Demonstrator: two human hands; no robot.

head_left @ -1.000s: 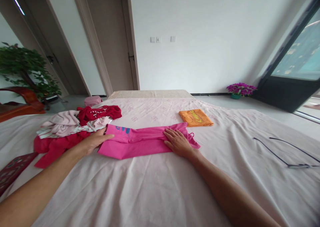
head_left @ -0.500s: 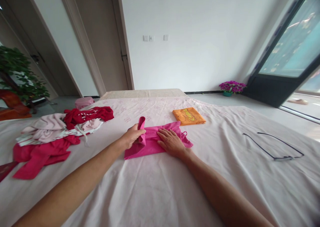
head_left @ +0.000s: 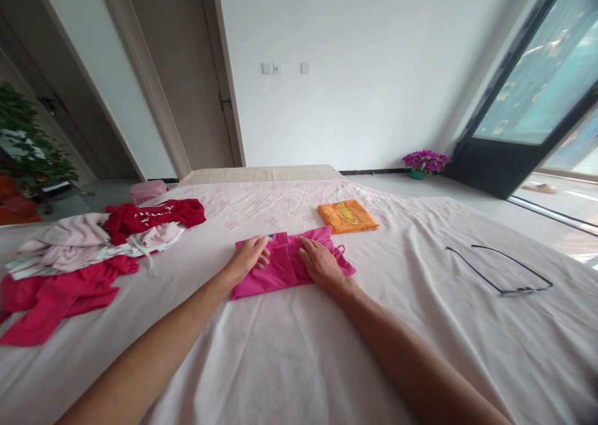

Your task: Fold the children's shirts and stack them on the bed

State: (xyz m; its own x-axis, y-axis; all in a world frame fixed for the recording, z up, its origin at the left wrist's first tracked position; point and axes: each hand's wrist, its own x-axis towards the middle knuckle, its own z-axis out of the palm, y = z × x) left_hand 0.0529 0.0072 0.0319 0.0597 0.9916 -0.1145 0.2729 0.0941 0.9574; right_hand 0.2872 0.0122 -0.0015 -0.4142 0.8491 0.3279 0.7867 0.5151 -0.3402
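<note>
A pink garment (head_left: 273,275) lies in front of me, its left part folded over onto the middle; a bit of blue print shows at its far left edge. My left hand (head_left: 247,260) is at the left fold, fingers loosely bent and apart, holding nothing; whether it presses on the cloth I cannot tell. Flat on the right part of the garment rests my right hand (head_left: 320,263), fingers stretched out. Thin pink straps stick out beyond it on the right. Just behind, an orange folded garment (head_left: 348,217) with yellow lettering sits on the pale bedsheet (head_left: 261,356).
To the left is a heap of red, pink and white clothes (head_left: 70,244). Open eyeglasses (head_left: 502,281) lie on the sheet at right. Past the far edge stand a pink stool (head_left: 148,191) and purple flowers (head_left: 425,161) by the wall.
My left hand carried the garment's left end rightward, folded it over and let it go. My right hand stayed flat on the cloth. The view turned slightly left to right.
</note>
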